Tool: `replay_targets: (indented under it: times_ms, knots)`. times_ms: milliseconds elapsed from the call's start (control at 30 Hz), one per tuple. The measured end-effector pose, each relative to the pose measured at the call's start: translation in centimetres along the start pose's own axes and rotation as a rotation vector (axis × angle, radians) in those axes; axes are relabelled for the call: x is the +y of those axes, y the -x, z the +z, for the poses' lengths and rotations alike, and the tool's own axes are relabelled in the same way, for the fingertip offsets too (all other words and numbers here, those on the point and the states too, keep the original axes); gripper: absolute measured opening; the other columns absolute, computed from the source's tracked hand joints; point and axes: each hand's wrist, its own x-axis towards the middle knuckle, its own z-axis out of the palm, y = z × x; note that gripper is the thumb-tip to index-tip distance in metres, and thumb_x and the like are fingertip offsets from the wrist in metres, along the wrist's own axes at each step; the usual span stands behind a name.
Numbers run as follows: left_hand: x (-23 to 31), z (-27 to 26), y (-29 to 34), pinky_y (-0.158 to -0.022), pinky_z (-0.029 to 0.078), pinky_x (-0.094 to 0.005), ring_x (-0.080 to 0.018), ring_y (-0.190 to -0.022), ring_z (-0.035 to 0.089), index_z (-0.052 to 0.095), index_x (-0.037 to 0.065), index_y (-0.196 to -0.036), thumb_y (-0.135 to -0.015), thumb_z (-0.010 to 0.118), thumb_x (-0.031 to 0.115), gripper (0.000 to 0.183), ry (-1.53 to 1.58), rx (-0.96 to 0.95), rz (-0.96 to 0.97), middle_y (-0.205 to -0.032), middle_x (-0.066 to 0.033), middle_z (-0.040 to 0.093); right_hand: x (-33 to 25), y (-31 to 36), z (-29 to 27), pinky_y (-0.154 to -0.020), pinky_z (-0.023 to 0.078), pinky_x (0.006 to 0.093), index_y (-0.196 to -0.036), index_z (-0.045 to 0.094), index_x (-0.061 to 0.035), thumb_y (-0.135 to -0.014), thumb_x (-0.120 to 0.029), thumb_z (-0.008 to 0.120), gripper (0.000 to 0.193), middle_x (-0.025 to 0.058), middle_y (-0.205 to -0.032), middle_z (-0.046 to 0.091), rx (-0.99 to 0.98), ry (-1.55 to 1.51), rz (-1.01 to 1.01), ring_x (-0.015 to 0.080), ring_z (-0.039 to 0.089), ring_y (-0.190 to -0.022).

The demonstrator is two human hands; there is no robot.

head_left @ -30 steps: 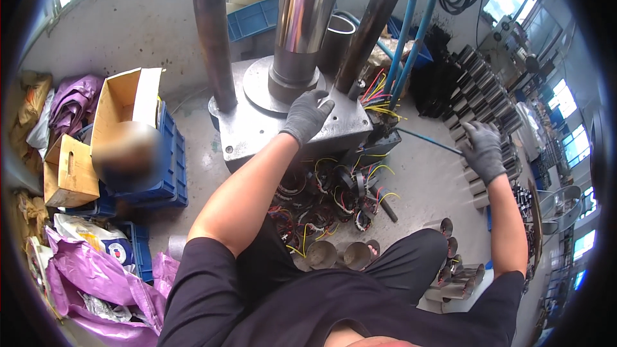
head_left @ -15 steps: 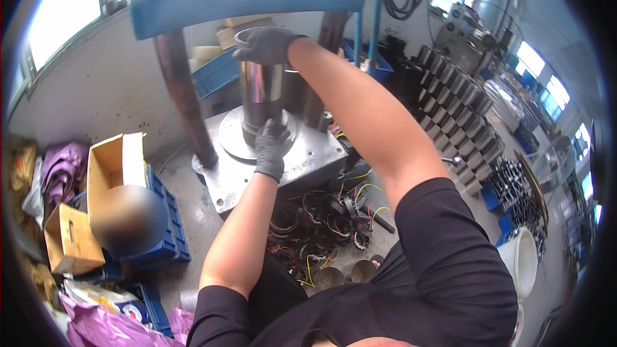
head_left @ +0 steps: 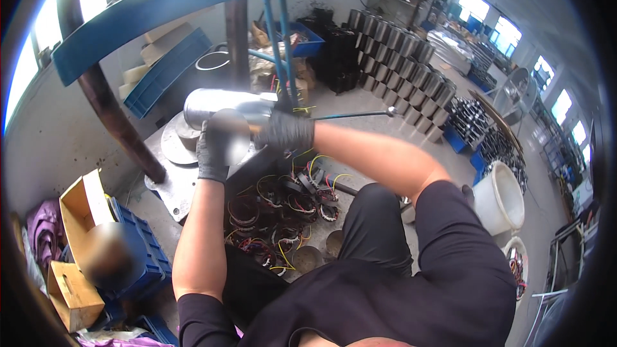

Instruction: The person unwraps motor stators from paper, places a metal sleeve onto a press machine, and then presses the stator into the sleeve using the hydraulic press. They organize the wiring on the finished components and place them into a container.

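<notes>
A shiny metal cylinder (head_left: 222, 101) lies tilted almost on its side above the round plate (head_left: 172, 143) of the press bed. My left hand (head_left: 213, 154), in a dark grey glove, holds it from the near side. My right hand (head_left: 287, 133), gloved alike, grips at its right end; that end and the fingertips are smeared by motion. A blurred round patch hides part of the left hand and the cylinder's near side. A short metal block (head_left: 185, 130) stands on the plate, partly behind the cylinder.
A blue press crossbeam (head_left: 160, 9) and its dark post (head_left: 116, 115) stand around the bed. Wired coil parts (head_left: 283, 212) lie on the floor below. Stacked metal cylinders (head_left: 405, 71) stand at right, near a white bucket (head_left: 498, 199). Blue crates (head_left: 144, 238) sit left.
The cylinder was upright on the plate and is now tipped over to the right. My right hand has come down from its top to its right end; the view has swung right.
</notes>
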Motion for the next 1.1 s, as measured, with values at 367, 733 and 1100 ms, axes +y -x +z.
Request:
replay_targets:
  times_ms: [367, 733, 1100]
  knots:
    - [-2.8, 3.2, 2.7, -0.085, 0.052, -0.0342, -0.0213, -0.093, 0.061, 0.061, 0.0, -0.124, -0.091, 0.076, 0.015, 0.039, -1.219, 0.302, 0.338, -0.112, -0.0133, 0.063, 6.0, 10.6, 11.2, -0.096, 0.055, 0.0455, -0.128, 0.057, -0.0016, -0.072, -0.004, 0.061, 0.056, 0.0191, -0.119, 0.066, 0.554, -1.927, 0.485, 0.0339, 0.066, -0.109]
    - [-3.9, 5.9, -9.9, -0.089, 0.053, -0.0502, -0.0437, -0.103, 0.07, 0.074, -0.001, -0.104, -0.087, 0.059, 0.04, 0.047, -1.939, -0.073, -0.064, -0.104, -0.0283, 0.072, 12.9, 7.8, 14.9, -0.093, 0.047, 0.0337, -0.093, 0.07, -0.0022, -0.083, -0.015, 0.061, 0.019, 0.0098, -0.099, 0.07, 0.88, -1.204, -0.064, 0.0195, 0.061, -0.096]
    - [-1.5, 11.8, -6.6, -0.111, 0.044, -0.0462, -0.0342, -0.133, 0.057, 0.071, 0.013, -0.13, -0.099, 0.048, 0.051, 0.054, -2.31, -0.171, -0.279, -0.14, -0.0174, 0.063, 7.7, 7.8, 12.4, -0.09, 0.049, 0.0332, -0.103, 0.069, -0.011, -0.083, -0.026, 0.066, 0.025, 0.004, -0.102, 0.068, 0.756, -2.048, 0.092, 0.0193, 0.061, -0.093]
